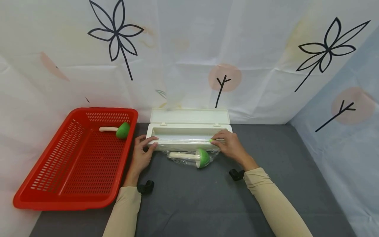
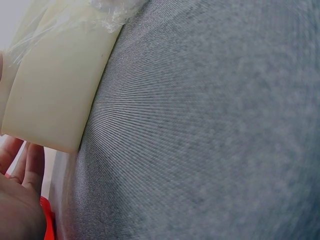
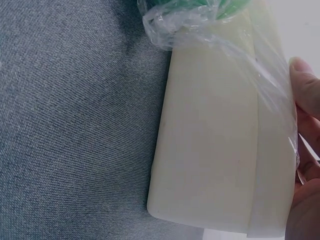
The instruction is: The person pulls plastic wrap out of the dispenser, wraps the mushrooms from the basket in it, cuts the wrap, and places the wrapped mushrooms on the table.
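Observation:
A white plastic-wrap dispenser box (image 1: pixel 180 146) lies on the grey cloth with its long lid (image 1: pixel 189 116) open at the back. My left hand (image 1: pixel 141 157) grips its left end, thumb at the front and fingers over the top edge. At the right end, my right hand (image 1: pixel 231 146) pinches a small green slide cutter (image 1: pixel 211 140) on the front edge. Clear film (image 3: pixel 182 25) runs down over the box front. Just before the box lies a mushroom-shaped thing with a green cap (image 1: pixel 203 158) and pale stem, the film around it.
A red plastic basket (image 1: pixel 86 205) stands left of the left arm, holding another green-capped mushroom-shaped thing (image 1: pixel 122 130). Behind the dispenser hangs a white printed cloth (image 1: pixel 189 42), and another cloth wall (image 1: pixel 355 158) closes the right side. The grey cloth (image 1: pixel 189 204) covers the table.

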The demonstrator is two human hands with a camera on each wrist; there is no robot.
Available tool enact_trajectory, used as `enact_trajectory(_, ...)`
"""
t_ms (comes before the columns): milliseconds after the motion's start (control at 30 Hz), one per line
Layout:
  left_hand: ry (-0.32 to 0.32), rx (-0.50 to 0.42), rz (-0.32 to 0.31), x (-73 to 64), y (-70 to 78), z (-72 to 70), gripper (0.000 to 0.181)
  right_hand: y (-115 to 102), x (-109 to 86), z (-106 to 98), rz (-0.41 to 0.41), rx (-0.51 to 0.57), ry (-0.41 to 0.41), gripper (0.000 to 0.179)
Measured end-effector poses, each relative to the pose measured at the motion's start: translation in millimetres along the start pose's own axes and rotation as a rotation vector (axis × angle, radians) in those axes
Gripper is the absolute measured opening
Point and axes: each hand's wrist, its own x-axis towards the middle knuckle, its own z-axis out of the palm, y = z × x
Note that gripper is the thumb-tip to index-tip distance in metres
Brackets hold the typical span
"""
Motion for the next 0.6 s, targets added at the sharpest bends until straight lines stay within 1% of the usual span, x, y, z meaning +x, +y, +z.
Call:
enact_trajectory(200,-0.008,-0.007,-0.005,-0.3,0.5,-0.5,0.022,-0.4,-0.9,-1.5,0.014,-0.006,-0.017,0.013)
enact_trajectory(400,-0.006,-0.01,-0.011,-0.2,1.6,0.1,0.023,-1.3,-2.4,-1.6,0.023,-0.021,-0.009,0.013)
enact_trajectory(600,0.004,-0.017,-0.017,-1.4,2.1,0.9,0.023,-5.3,-5.3,0.0,0.081,-0.036,-0.002,0.016)
